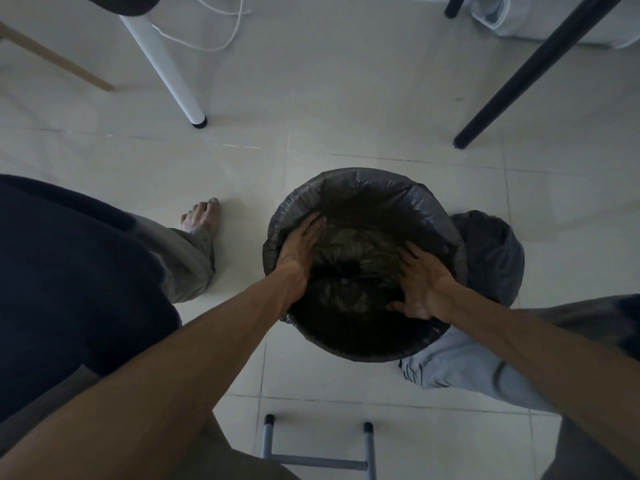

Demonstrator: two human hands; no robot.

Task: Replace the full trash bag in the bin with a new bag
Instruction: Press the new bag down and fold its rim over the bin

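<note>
A round bin [363,351] stands on the tiled floor, lined with a black trash bag [367,188] whose edge is folded over the rim. Both my hands are inside the bin's mouth. My left hand [299,247] lies flat against the bag's inner left wall, fingers spread. My right hand [424,282] presses spread fingers on the bag's inner right side. Neither hand grips anything. A filled dark bag [491,251] sits on the floor just right of the bin, touching it.
A white table leg [166,67] and a black leg [533,67] stand beyond the bin, with a white cable [221,43] on the floor. A grey stool frame [318,455] is near my body. My bare foot [202,216] rests left of the bin.
</note>
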